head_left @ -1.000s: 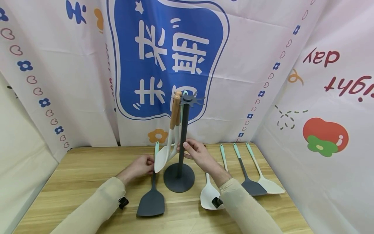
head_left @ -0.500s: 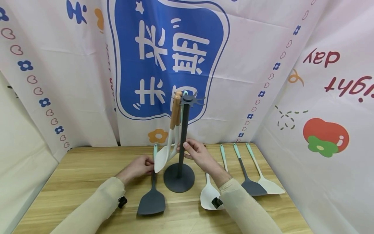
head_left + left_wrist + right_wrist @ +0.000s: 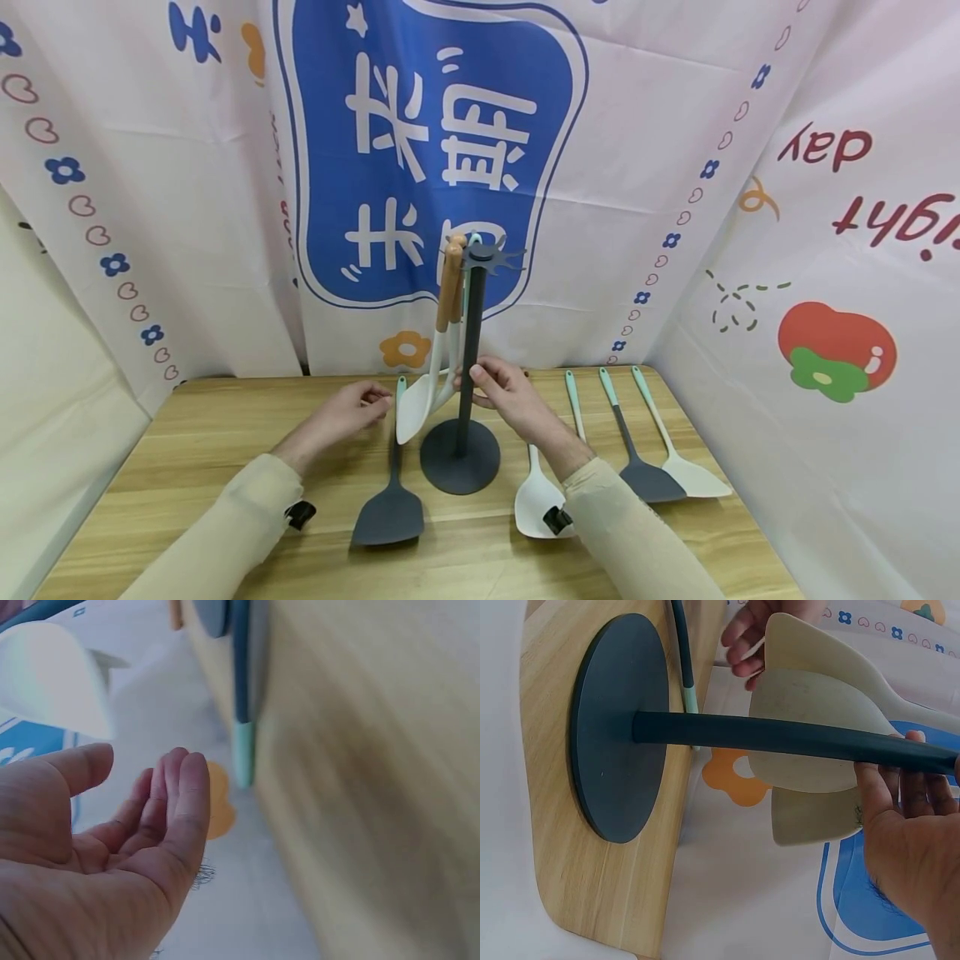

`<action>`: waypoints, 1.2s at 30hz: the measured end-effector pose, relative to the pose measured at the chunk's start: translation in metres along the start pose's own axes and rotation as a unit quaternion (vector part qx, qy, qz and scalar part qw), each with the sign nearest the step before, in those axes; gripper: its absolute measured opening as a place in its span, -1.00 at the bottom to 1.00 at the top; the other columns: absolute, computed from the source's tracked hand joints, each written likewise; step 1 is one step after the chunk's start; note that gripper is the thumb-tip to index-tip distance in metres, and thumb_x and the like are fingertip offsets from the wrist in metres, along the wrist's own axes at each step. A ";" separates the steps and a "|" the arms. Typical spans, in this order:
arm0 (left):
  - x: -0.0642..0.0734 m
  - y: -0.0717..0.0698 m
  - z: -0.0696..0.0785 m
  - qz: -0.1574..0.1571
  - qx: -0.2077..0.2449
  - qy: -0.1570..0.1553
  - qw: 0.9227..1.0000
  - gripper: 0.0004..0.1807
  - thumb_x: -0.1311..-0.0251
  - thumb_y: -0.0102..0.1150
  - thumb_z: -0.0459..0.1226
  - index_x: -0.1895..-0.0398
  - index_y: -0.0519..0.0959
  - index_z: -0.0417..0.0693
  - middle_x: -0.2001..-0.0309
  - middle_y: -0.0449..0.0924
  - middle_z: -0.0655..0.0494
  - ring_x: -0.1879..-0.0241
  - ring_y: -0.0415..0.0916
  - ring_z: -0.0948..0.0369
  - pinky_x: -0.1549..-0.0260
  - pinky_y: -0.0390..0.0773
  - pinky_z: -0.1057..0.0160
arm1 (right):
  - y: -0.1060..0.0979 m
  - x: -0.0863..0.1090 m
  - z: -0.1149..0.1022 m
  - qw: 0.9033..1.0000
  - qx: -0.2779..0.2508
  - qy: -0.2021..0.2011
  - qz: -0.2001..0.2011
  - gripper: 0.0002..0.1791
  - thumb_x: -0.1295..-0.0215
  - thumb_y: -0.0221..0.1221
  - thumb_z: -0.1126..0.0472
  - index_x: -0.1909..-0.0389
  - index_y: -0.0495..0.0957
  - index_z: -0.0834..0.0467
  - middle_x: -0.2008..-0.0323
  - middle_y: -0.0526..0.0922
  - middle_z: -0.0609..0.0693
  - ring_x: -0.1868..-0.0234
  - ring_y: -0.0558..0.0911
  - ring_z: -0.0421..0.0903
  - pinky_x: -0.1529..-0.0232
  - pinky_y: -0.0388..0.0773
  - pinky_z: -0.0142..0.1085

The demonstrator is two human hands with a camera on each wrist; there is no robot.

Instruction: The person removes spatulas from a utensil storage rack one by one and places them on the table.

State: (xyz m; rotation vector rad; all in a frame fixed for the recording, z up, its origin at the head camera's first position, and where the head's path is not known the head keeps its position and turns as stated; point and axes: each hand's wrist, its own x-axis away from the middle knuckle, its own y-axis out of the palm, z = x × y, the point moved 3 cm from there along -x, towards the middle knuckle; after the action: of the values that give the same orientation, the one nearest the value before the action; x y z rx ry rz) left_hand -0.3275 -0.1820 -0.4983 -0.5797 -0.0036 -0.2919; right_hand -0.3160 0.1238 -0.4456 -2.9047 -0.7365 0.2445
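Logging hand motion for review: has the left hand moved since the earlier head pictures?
Yes. Against the stand's round base, the left hand has shifted slightly toward the table's far edge and leftward.

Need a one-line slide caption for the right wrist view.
Right hand holds the dark pole of a round-based stand, pale spatula heads behind it.

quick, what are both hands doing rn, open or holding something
Left hand: open, holding nothing, beside the dark grey, flat-bladed spatula with a mint-green handle end.
Right hand: closed round the slim, dark post of the round-based stand.
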 end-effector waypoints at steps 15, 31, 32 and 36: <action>0.024 -0.016 0.059 0.074 -0.002 0.093 0.993 -0.59 -0.85 0.18 -0.09 -0.46 0.66 -0.17 -0.23 0.80 -0.19 -0.11 0.81 0.04 -0.08 0.78 0.22 | -0.001 0.000 0.002 1.000 0.003 -0.005 0.001 -0.47 -0.97 0.01 -0.05 -0.47 0.57 0.32 -0.37 0.73 0.26 -0.50 0.72 0.09 -0.65 0.67 0.20; 0.038 -0.013 0.102 0.110 0.009 0.123 0.986 -0.55 -0.85 0.18 -0.04 -0.52 0.65 -0.11 -0.35 0.80 -0.16 -0.29 0.79 -0.09 -0.28 0.75 0.02 | -0.001 -0.001 0.003 1.000 0.001 -0.006 0.005 -0.49 -0.97 0.02 -0.03 -0.47 0.58 0.32 -0.33 0.77 0.22 -0.55 0.71 0.22 -0.63 0.68 0.22; 0.037 -0.012 0.104 0.111 0.013 0.124 0.986 -0.55 -0.85 0.18 -0.05 -0.51 0.65 -0.11 -0.36 0.79 -0.17 -0.32 0.78 -0.11 -0.32 0.75 -0.04 | -0.001 -0.001 0.003 1.000 0.001 -0.005 0.005 -0.49 -0.97 0.02 -0.03 -0.47 0.58 0.32 -0.33 0.77 0.21 -0.55 0.71 0.22 -0.63 0.67 0.23; 0.035 -0.008 0.113 0.115 0.031 0.125 0.985 -0.55 -0.85 0.19 -0.06 -0.52 0.64 -0.13 -0.41 0.76 -0.18 -0.41 0.73 -0.16 -0.45 0.73 -0.25 | 0.000 -0.001 0.003 1.000 0.002 -0.006 0.005 -0.48 -0.98 0.00 -0.03 -0.47 0.57 0.34 -0.34 0.76 0.25 -0.55 0.71 0.22 -0.63 0.67 0.23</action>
State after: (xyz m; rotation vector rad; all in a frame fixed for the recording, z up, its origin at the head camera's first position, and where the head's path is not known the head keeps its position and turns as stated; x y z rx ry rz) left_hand -0.2873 -0.1369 -0.3963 -0.4732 0.2940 -0.1367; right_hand -0.3175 0.1238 -0.4483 -2.9066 -0.7228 0.2648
